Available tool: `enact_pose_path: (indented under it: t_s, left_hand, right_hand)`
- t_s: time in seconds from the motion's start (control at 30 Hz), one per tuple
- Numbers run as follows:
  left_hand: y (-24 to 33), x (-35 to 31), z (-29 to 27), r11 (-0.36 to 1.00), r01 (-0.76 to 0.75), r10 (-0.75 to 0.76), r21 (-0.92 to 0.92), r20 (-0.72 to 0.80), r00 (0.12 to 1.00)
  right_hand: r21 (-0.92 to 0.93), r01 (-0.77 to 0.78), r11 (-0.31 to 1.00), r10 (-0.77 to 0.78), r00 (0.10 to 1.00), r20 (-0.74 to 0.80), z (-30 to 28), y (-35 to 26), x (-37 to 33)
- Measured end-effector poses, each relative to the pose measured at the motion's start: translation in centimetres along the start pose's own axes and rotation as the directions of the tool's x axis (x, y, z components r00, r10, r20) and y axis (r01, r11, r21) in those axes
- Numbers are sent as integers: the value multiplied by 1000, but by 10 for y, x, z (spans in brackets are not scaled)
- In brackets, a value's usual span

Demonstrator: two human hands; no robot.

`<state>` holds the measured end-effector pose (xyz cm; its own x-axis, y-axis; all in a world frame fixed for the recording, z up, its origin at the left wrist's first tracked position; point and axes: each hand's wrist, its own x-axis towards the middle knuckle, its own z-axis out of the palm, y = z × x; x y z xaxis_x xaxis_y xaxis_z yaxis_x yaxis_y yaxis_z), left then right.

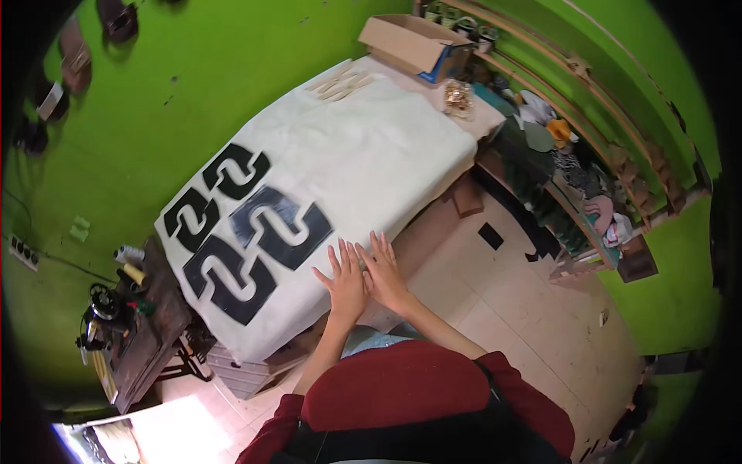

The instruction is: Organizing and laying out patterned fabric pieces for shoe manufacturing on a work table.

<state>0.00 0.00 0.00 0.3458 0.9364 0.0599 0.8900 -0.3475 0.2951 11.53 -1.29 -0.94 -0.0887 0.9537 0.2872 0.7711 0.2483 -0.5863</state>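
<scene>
I see the left hand [348,291] and right hand [385,280] spread, pinching nothing. Left of them, the nearest black cutout [315,233] lies on white cloth [386,166]. It looks light and bendy; its edge seems best to hold.

Cardboard box [406,45] — sewing machine [107,303]

Room fairly bright, floor [182,429] blown out lower left, bluish sheen on black cutouts [265,214]; fisheye bending, black rim, soft detail
</scene>
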Motion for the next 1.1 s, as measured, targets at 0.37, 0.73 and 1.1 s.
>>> enact_pose_path:
  t_s: [0.37, 0.73, 1.1]
  left_hand:
    - [139, 56, 30, 964, -264, 266, 29, -46, 963]
    - [176, 155, 59, 944, -330, 330, -16, 1, 944]
    - [197, 335, 53, 890, -449, 453, -84, 38, 891]
  right_hand:
    - [-48, -148, 988, 145, 988, -53, -120, 91, -21]
    - [-41, -206, 978, 202, 976, -86, -143, 177, 34]
    - [-66, -250, 966, 236, 957, -168, -177, 264, 168]
